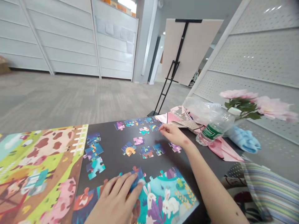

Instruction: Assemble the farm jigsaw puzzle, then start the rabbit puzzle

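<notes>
My left hand (119, 196) lies flat with fingers stretched over the partly joined jigsaw puzzle (161, 194), which shows white rabbits and purple leaves. It hides part of the puzzle's middle. Farther out, my right hand (174, 134) hovers above the table with its fingers drawn together; what they hold, if anything, is hidden. Its fingertips are beside a dark blue puzzle piece (153, 128). Below the wrist lies a purple piece (175, 147). Several loose pieces are scattered nearby, among them an orange and blue piece (129, 149) and a pink-purple piece (139, 141).
A farm picture board (46, 168) covers the left side of the dark table (112, 165). Joined pieces (94, 152) lie beside it. At right stand a plastic bottle (210, 132) and pink flowers (271, 105), near a blue cloth (244, 139) and a striped cloth (273, 186).
</notes>
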Tool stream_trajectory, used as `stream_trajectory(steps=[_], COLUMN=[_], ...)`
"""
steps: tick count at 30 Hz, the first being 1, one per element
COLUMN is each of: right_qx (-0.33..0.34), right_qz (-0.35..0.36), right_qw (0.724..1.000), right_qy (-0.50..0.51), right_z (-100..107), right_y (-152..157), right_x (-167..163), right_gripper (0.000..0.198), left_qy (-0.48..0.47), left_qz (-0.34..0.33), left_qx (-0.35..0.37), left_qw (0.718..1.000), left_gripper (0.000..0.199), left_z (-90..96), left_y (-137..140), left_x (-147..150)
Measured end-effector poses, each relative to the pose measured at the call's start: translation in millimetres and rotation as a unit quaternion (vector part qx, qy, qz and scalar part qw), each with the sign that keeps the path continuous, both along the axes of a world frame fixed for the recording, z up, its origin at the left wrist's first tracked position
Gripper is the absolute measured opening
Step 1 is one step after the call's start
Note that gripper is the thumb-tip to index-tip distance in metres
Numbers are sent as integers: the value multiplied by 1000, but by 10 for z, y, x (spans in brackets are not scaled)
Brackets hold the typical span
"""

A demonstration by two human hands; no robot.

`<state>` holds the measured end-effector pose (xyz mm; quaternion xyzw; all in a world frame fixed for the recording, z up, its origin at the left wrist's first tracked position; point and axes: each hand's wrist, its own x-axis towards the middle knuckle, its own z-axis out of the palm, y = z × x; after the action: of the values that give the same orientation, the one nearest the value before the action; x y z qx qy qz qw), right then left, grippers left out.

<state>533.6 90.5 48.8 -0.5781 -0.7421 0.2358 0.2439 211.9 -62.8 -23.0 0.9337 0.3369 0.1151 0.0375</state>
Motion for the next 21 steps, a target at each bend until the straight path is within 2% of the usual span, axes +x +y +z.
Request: stream_trajectory(steps=[7,13,16,21], right_qx=[20,31,46,88], right_qz=[-10,-3,12,42], right_qw=[999,999,998,995], right_qy=[-25,-38,-44,-31], right_z=[-22,-46,-71,-91], right_y=[23,33,2,-126], right_x=[18,17,-85,-408], right_gripper=[20,27,22,26], left_qy=[-8,20,20,-10], left_qz=[3,10,18,24], left_qx=[1,-14,-23,-15], left_qw=[1000,1000,999,1000], left_gripper=[65,63,52,36], left_z=[-21,125,185,169], left_y=[5,-2,-2,-3], left_x=[1,85,125,127])
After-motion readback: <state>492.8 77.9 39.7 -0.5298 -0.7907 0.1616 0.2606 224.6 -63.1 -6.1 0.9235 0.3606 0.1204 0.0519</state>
